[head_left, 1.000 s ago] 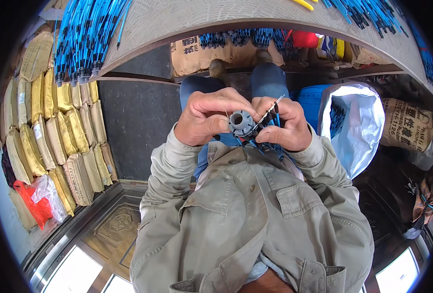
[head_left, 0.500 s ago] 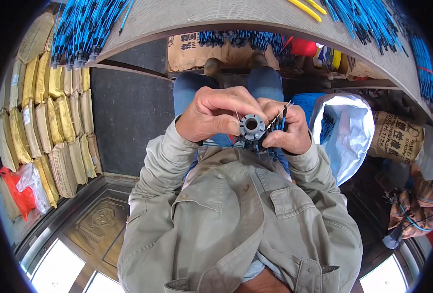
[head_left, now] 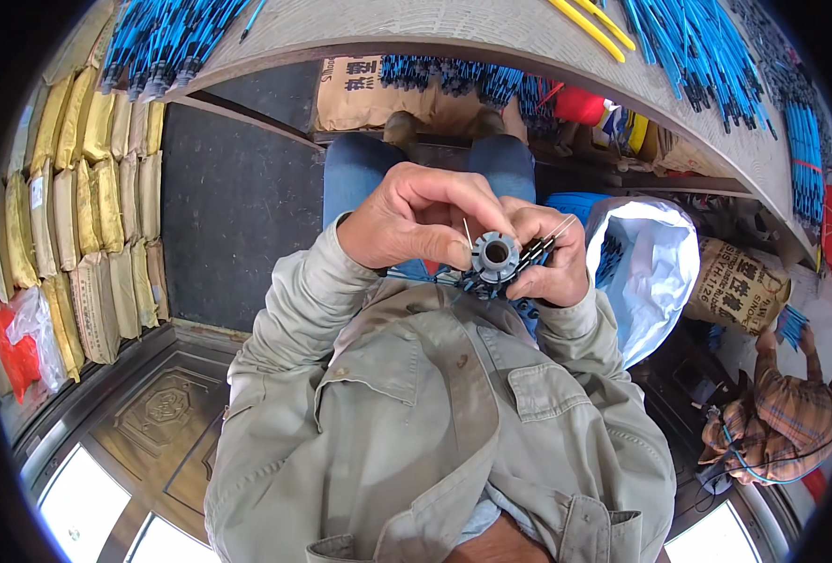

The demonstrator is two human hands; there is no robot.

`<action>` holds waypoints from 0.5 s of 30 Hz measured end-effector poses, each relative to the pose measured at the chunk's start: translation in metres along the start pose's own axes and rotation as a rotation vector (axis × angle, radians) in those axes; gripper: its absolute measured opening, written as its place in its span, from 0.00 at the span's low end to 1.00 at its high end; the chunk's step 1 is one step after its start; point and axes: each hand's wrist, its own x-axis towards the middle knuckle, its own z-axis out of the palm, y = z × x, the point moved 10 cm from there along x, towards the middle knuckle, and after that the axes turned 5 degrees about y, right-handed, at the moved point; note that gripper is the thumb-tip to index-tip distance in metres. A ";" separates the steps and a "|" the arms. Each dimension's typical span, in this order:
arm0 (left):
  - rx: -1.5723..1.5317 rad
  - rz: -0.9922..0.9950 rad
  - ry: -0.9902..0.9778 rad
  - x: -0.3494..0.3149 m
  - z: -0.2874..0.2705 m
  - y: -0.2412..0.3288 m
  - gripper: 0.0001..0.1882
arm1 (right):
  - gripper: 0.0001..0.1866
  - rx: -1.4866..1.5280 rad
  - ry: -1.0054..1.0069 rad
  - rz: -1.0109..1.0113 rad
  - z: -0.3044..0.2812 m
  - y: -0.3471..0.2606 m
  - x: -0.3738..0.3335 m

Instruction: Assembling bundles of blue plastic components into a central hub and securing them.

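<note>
Upper left blue cables (head_left: 167, 42) and the bench (head_left: 388, 23) are cut off by the top edge. At centre, dark pieces (head_left: 482, 285) beneath a grey slotted ring (head_left: 496, 256) are too small to tell apart. Lower right, the black rim partly hides a co-worker (head_left: 782, 418).

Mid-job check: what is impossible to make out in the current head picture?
Head view:
- Underside of the grey slotted ring: hidden by its own upper face.
- Palm of the right hand: hidden by its thumb and the thin dark pieces it grips.
- Pale strand by the left hand: too thin to identify.
- Far ends of the upper-left blue rods: cut off by the top edge.
</note>
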 end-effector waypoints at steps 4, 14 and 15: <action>0.144 0.050 -0.041 0.000 0.002 0.008 0.15 | 0.14 -0.032 0.018 -0.021 -0.001 -0.004 0.002; 0.424 0.273 -0.473 0.016 0.027 0.028 0.20 | 0.13 0.045 -0.218 0.378 0.008 0.016 -0.004; 0.434 0.271 -0.501 0.020 0.033 0.035 0.20 | 0.13 0.036 -0.208 0.351 0.008 0.010 -0.001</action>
